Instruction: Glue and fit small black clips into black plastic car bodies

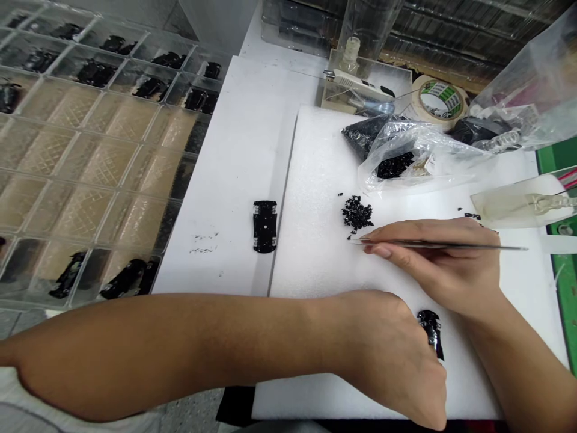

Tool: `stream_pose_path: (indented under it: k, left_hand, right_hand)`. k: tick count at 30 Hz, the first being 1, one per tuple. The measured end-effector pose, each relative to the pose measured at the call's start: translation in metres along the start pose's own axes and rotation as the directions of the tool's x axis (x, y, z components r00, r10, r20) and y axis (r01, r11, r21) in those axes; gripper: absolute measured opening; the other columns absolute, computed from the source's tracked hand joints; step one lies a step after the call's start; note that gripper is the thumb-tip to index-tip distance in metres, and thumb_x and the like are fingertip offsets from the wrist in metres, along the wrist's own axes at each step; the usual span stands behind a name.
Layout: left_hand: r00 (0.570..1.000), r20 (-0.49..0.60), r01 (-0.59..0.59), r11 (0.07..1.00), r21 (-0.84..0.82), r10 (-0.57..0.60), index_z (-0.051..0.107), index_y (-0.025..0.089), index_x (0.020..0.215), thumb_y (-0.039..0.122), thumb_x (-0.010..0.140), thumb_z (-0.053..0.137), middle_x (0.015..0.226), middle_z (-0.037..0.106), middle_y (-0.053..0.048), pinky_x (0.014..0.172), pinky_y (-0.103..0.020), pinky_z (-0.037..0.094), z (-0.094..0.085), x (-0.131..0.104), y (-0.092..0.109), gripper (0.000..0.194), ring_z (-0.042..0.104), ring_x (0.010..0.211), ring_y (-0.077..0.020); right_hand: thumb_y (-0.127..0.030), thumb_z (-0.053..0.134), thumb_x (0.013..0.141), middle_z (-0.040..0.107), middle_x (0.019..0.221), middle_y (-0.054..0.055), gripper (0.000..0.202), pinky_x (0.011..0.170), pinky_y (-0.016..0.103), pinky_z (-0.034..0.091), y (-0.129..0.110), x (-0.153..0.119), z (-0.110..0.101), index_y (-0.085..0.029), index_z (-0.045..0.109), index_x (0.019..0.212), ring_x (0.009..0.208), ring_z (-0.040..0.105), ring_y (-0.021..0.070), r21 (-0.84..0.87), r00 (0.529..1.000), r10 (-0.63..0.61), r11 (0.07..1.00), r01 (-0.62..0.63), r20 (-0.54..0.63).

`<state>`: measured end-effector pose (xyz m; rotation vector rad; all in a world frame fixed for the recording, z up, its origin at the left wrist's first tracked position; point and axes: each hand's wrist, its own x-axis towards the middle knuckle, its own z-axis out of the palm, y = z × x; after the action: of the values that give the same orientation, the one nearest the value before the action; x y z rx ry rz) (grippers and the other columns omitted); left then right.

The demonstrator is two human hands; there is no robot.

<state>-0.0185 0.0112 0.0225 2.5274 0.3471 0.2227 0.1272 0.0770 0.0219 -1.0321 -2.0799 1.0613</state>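
My right hand (444,261) is closed around a pair of thin metal tweezers (469,245). Their tips point left, beside a loose pile of tiny black parts (357,213) on the white foam sheet (315,240). A single speck of black lies right by the tips; whether they grip it I cannot tell. My left hand (396,355) is curled, back upward, over the near part of the foam. From behind its fingers sticks out a black toy-car part (431,329), partly hidden by the hand. Another black car-shaped part (265,227) lies left of the foam's edge.
Divided clear trays (97,141) at the left hold several black car parts. Behind the pile sit a plastic bag of black bits (396,162), a tape roll (439,99) and a clear box (360,90) with a cutter. A small translucent tray (518,201) lies at right.
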Motion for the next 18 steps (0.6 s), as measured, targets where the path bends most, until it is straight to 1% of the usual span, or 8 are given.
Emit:
stream_pose_path:
  k: [2, 4, 7, 10, 12, 16, 18]
  left_hand:
    - [1.000, 0.017, -0.004, 1.000, 0.009, 0.004, 0.068, 0.021, 0.063, 0.020, 0.099, 0.061, 0.064, 0.069, -0.002, 0.045, -0.029, 0.032, -0.0025, 0.0004, -0.0006, 0.037, 0.052, 0.052, -0.0146]
    - [0.999, 0.037, -0.013, 0.999, 0.035, 0.012, 0.069, 0.021, 0.064, 0.018, 0.097, 0.061, 0.065, 0.070, -0.001, 0.045, -0.029, 0.031, -0.0041, 0.0010, -0.0010, 0.034, 0.054, 0.053, -0.0144]
    - [0.999, 0.038, -0.012, 0.999, 0.051, 0.010, 0.070, 0.021, 0.066, 0.016, 0.096, 0.060, 0.067, 0.071, -0.001, 0.045, -0.029, 0.032, -0.0027, 0.0018, -0.0009, 0.032, 0.056, 0.055, -0.0147]
    - [1.000, -0.014, -0.009, 0.999, 0.035, 0.009, 0.069, 0.022, 0.065, 0.019, 0.096, 0.061, 0.065, 0.070, -0.002, 0.045, -0.030, 0.032, 0.0019, 0.0017, -0.0005, 0.033, 0.056, 0.054, -0.0156]
    - [0.999, -0.035, -0.004, 1.000, 0.029, 0.005, 0.069, 0.022, 0.065, 0.020, 0.097, 0.060, 0.065, 0.070, -0.002, 0.046, -0.031, 0.033, 0.0036, 0.0013, -0.0004, 0.033, 0.056, 0.054, -0.0159]
    - [1.000, 0.009, -0.004, 0.999, 0.050, 0.003, 0.071, 0.022, 0.068, 0.017, 0.099, 0.056, 0.070, 0.073, -0.002, 0.046, -0.031, 0.033, 0.0011, 0.0002, -0.0008, 0.034, 0.060, 0.058, -0.0154]
    - [1.000, 0.006, -0.011, 0.998, 0.062, 0.010, 0.070, 0.022, 0.067, 0.014, 0.098, 0.056, 0.068, 0.072, -0.001, 0.046, -0.030, 0.032, -0.0005, -0.0005, -0.0006, 0.035, 0.058, 0.057, -0.0148]
  right_hand:
    - [-0.032, 0.088, 0.094, 0.086, 0.098, -0.001, 0.011, 0.068, 0.036, 0.073, -0.0001, 0.0006, -0.0010, -0.034, 0.087, 0.105, 0.082, 0.083, 0.0237, 0.020, 0.994, 0.108, 0.994, -0.107, -0.034]
    - [-0.034, 0.089, 0.092, 0.085, 0.096, 0.000, 0.010, 0.066, 0.034, 0.073, 0.0005, 0.0016, -0.0018, -0.033, 0.087, 0.102, 0.081, 0.083, 0.0238, 0.045, 0.987, 0.153, 0.988, -0.151, -0.043]
    - [-0.034, 0.090, 0.092, 0.086, 0.097, -0.001, 0.012, 0.070, 0.033, 0.074, 0.0020, 0.0030, -0.0025, -0.033, 0.087, 0.103, 0.083, 0.084, 0.0232, 0.051, 0.990, 0.138, 0.989, -0.136, -0.029]
    - [-0.033, 0.090, 0.092, 0.085, 0.099, -0.001, 0.012, 0.073, 0.037, 0.076, 0.0027, 0.0044, -0.0030, -0.035, 0.087, 0.104, 0.085, 0.084, 0.0242, 0.031, 0.993, 0.119, 0.992, -0.119, -0.006]
    - [-0.033, 0.089, 0.093, 0.085, 0.100, -0.002, 0.012, 0.073, 0.036, 0.075, 0.0028, 0.0049, -0.0035, -0.036, 0.087, 0.104, 0.085, 0.084, 0.0240, 0.023, 0.995, 0.104, 0.994, -0.104, 0.011]
    - [-0.031, 0.089, 0.093, 0.086, 0.100, -0.002, 0.012, 0.071, 0.034, 0.074, 0.0031, 0.0042, -0.0037, -0.035, 0.087, 0.105, 0.084, 0.084, 0.0229, 0.040, 0.996, 0.084, 0.996, -0.085, 0.017]
    - [-0.030, 0.089, 0.093, 0.086, 0.100, -0.002, 0.013, 0.070, 0.033, 0.074, 0.0033, 0.0036, -0.0035, -0.034, 0.087, 0.105, 0.083, 0.084, 0.0225, 0.054, 0.997, 0.082, 0.995, -0.082, 0.015]
